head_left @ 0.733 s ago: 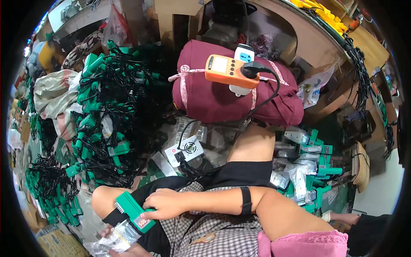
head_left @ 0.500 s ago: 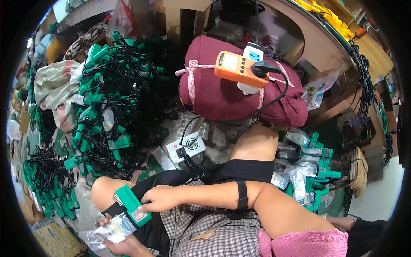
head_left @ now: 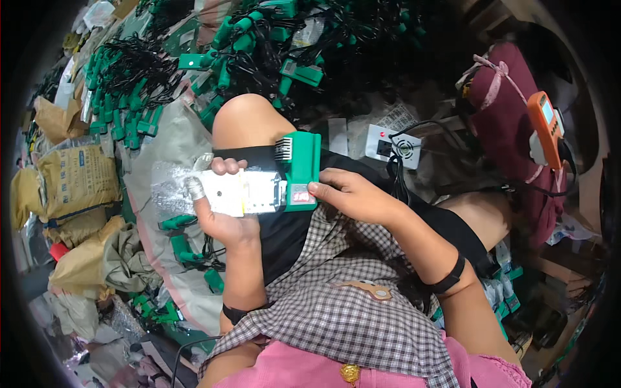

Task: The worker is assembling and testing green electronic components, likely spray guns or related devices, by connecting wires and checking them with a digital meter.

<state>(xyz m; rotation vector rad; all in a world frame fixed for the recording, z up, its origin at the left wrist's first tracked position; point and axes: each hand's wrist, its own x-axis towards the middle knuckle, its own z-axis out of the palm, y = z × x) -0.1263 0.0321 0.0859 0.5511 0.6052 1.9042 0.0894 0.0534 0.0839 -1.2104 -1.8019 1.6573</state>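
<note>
A green plastic tool body [head_left: 308, 158] with dark vent slots and a small reddish display panel lies across my lap. From its side a bright, shiny flat metal piece [head_left: 262, 191] extends, partly in crinkled clear wrap [head_left: 171, 187]. My left hand [head_left: 223, 210] is closed around this wrapped end, with the thumb below and fingertips on top. My right hand [head_left: 352, 194] holds the green body's near right edge, its thumb at the display corner. The far side of the grip is hidden.
Piled green tools with black cords [head_left: 259, 45] lie ahead, and more [head_left: 129, 97] to the left. A white box with a round speaker-like grille [head_left: 394, 145] sits past my right knee. An orange meter [head_left: 546, 129] rests by a maroon bundle [head_left: 504, 129]. Yellow sacks [head_left: 81, 181] stand left.
The view has swung left and down, so the tool and both hands now appear nearer the middle. The green body stands more upright. My right hand still touches it; my left keeps the wrapped end.
</note>
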